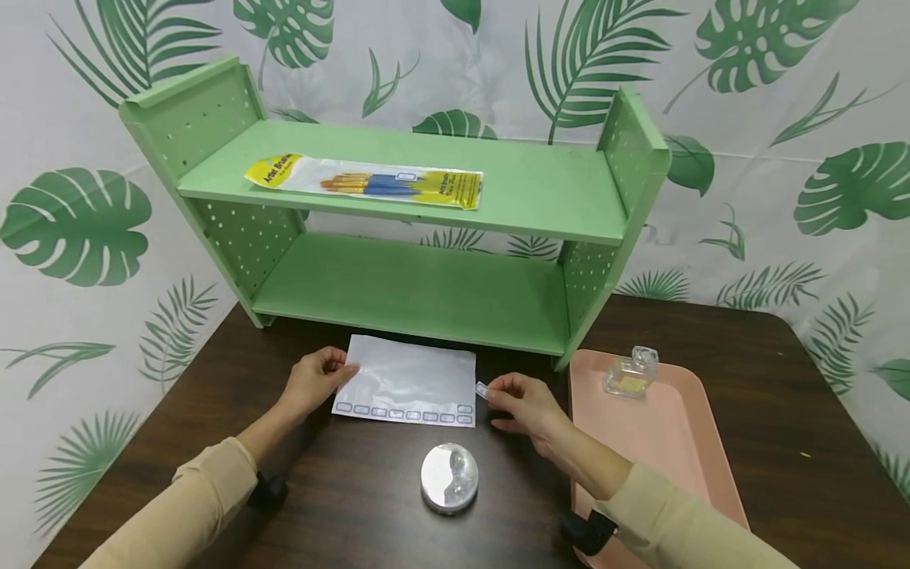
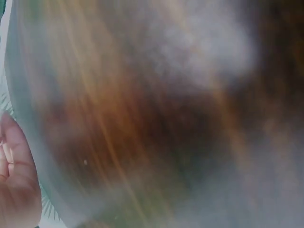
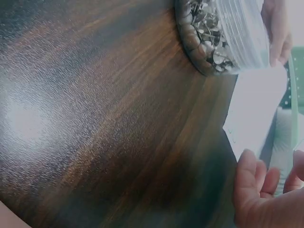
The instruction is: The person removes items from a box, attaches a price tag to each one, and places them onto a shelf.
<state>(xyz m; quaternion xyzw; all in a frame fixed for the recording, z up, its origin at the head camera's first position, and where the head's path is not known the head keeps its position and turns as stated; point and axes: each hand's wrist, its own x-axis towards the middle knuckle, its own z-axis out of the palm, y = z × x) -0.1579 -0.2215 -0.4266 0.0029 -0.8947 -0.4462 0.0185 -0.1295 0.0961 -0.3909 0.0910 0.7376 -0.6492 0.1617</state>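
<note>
A white sheet of stickers (image 1: 412, 375) lies on the dark table, with small framed stickers along its lower edge. My left hand (image 1: 317, 378) grips the sheet's left edge between thumb and fingers. Just off the right edge, my right hand (image 1: 524, 407) pinches one small sticker (image 1: 482, 390) between thumb and index finger. Nearer me stands a round clear container (image 1: 449, 477); the right wrist view shows metal thumbtacks (image 3: 209, 35) inside it. Most of the left wrist view is blurred tabletop, with part of the left hand (image 2: 19, 175) at its edge.
Behind the sheet stands a green two-tier shelf (image 1: 419, 292). A packet of artist brushes (image 1: 370, 182), bearing a small sticker, lies on its upper tier. To the right, a pink tray (image 1: 661, 450) holds a small glass bottle (image 1: 631, 374), under and beside my right forearm.
</note>
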